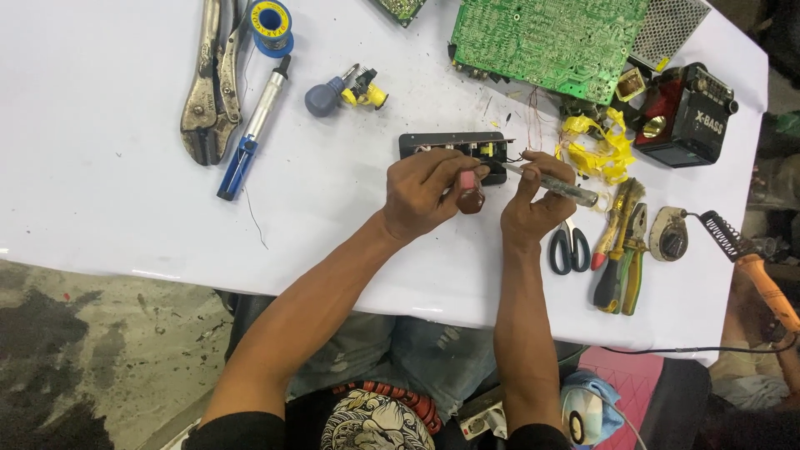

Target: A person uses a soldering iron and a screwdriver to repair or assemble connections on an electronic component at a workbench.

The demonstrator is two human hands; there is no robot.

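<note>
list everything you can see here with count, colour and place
table: 1, white, fills the view
locking pliers: 1, grey, top left
solder spool: 1, blue and yellow, top
desoldering pump: 1, silver and blue, beside the pliers
circuit board: 1, green, top right
radio: 1, black and red, right
yellow tape: 1 tangle, left of the radio
scissors: 1, black, right of the hands
soldering iron: 1, orange handle, right edge
black module: 1, above the hands
left hand: holds a dark red handle
right hand: holds a metal tool
</note>
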